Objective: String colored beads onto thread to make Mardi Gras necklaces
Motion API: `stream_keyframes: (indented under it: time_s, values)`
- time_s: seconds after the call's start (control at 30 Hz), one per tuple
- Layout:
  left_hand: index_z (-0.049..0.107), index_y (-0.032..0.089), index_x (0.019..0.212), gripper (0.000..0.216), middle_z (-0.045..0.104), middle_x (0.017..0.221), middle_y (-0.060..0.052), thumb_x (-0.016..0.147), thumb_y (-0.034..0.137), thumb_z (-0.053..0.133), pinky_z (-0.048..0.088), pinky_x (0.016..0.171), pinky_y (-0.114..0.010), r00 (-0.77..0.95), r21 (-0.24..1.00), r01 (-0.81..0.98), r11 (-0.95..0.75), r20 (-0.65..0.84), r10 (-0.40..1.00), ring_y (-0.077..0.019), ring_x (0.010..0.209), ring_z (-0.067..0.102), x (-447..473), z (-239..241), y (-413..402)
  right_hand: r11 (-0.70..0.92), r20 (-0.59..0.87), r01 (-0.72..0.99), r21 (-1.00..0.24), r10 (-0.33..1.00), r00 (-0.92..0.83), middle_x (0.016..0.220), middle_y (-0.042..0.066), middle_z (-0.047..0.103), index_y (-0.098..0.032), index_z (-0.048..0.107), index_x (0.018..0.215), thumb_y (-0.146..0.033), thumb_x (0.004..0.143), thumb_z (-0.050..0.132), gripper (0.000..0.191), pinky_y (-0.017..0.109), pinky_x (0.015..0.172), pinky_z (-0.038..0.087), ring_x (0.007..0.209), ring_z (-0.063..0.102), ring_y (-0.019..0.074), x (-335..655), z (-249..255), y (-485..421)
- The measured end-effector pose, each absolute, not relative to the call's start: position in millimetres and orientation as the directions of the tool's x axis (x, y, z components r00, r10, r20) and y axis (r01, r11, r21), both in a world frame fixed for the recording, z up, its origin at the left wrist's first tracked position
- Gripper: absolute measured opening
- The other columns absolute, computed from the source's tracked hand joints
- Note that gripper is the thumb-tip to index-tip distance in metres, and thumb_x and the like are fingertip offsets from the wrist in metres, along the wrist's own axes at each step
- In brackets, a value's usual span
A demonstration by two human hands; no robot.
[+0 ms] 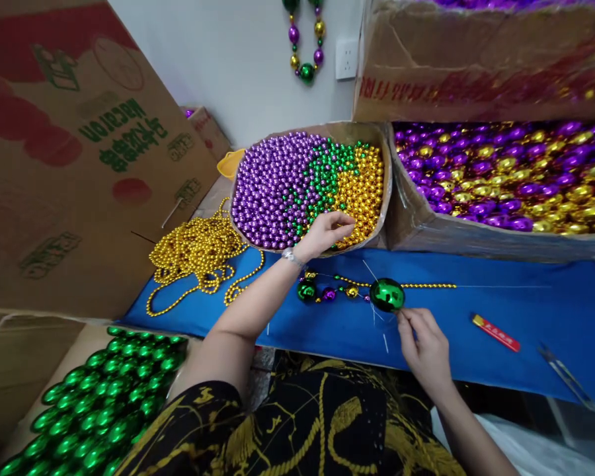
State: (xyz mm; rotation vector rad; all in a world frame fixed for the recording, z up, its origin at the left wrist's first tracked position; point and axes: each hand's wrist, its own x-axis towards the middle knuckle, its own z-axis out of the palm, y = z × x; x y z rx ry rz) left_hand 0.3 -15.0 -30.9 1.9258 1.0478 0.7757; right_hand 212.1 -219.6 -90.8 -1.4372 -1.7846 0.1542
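Observation:
My left hand (326,233) is over the near side of a lined box (387,198) of small purple, green and gold beads. Its fingers are closed above the gold beads (367,178); anything between them is too small to make out. My right hand (425,347) pinches the end of a bead string right beside a large shiny green bead (387,295). More green, purple and gold beads of this string lie to the left, with a smaller green bead (306,290) among them. A strand of tiny gold beads (429,285) runs behind the large one.
Gold bead chains (193,248) lie heaped at left on the blue cloth (476,264). A red-and-yellow cutter (496,332) and metal tweezers (568,377) lie at right. A box of purple and gold beads (506,178) stands at back right; green beads (94,396) fill another at lower left.

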Motion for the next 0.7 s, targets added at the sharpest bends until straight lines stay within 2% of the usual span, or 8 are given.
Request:
stream_keyframes:
  time_s: [0.03, 0.07, 0.1, 0.17, 0.3, 0.7]
  values:
    - [0.065, 0.013, 0.106, 0.024, 0.070, 0.105, -0.010, 0.090, 0.028, 0.057, 0.053, 0.077, -0.029, 0.447, 0.966, 0.161, -0.201, 0.110, 0.888, -0.0146, 0.085, 0.067, -4, -28, -26, 0.346, 0.516, 0.757, -0.555, 0.856, -0.014, 0.088, 0.003, 0.061, -0.020, 0.061, 0.099, -0.017, 0.094, 0.051, 0.012, 0.024, 0.076, 0.049, 0.080, 0.062, 0.0128, 212, -89, -219]
    - [0.066, 0.014, 0.106, 0.025, 0.070, 0.105, -0.010, 0.088, 0.030, 0.060, 0.053, 0.076, -0.028, 0.439, 0.998, -0.045, -0.053, 0.068, 0.896, -0.0137, 0.084, 0.067, -7, -25, -38, 0.354, 0.524, 0.756, -0.550, 0.851, -0.017, 0.088, 0.003, 0.061, -0.020, 0.061, 0.100, -0.017, 0.093, 0.051, 0.012, 0.024, 0.077, 0.049, 0.080, 0.062, 0.0128, 212, -88, -218]
    - [0.067, 0.014, 0.105, 0.026, 0.070, 0.106, -0.010, 0.086, 0.032, 0.064, 0.054, 0.076, -0.027, 0.446, 0.980, -0.186, 0.067, 0.024, 0.895, -0.0131, 0.084, 0.068, -9, -22, -50, 0.361, 0.533, 0.758, -0.543, 0.846, -0.021, 0.088, 0.003, 0.061, -0.020, 0.062, 0.100, -0.017, 0.093, 0.052, 0.012, 0.024, 0.077, 0.049, 0.080, 0.062, 0.0129, 212, -87, -217]
    - [0.070, 0.015, 0.101, 0.025, 0.071, 0.104, -0.009, 0.081, 0.030, 0.071, 0.053, 0.076, -0.025, 0.455, 0.919, -0.327, 0.218, -0.049, 0.889, -0.0122, 0.083, 0.068, -11, -20, -71, 0.376, 0.550, 0.763, -0.526, 0.834, -0.031, 0.089, 0.004, 0.061, -0.019, 0.062, 0.101, -0.016, 0.093, 0.052, 0.013, 0.024, 0.077, 0.049, 0.080, 0.062, 0.0130, 210, -85, -215]
    - [0.071, 0.016, 0.101, 0.025, 0.072, 0.100, -0.008, 0.079, 0.027, 0.075, 0.053, 0.075, -0.023, 0.455, 0.858, -0.409, 0.311, -0.104, 0.885, -0.0109, 0.080, 0.068, -11, -21, -92, 0.399, 0.567, 0.764, -0.507, 0.822, -0.054, 0.089, 0.004, 0.060, -0.019, 0.062, 0.102, -0.015, 0.092, 0.052, 0.014, 0.023, 0.075, 0.050, 0.078, 0.062, 0.0124, 209, -85, -213]
    - [0.069, 0.013, 0.097, 0.021, 0.072, 0.099, -0.009, 0.081, 0.027, 0.072, 0.054, 0.072, -0.019, 0.472, 0.819, -0.455, 0.350, -0.111, 0.875, -0.0088, 0.077, 0.067, -7, -26, -97, 0.401, 0.568, 0.778, -0.484, 0.820, -0.069, 0.090, 0.005, 0.061, -0.018, 0.062, 0.104, -0.015, 0.092, 0.052, 0.015, 0.023, 0.073, 0.050, 0.078, 0.063, 0.0128, 212, -89, -216]
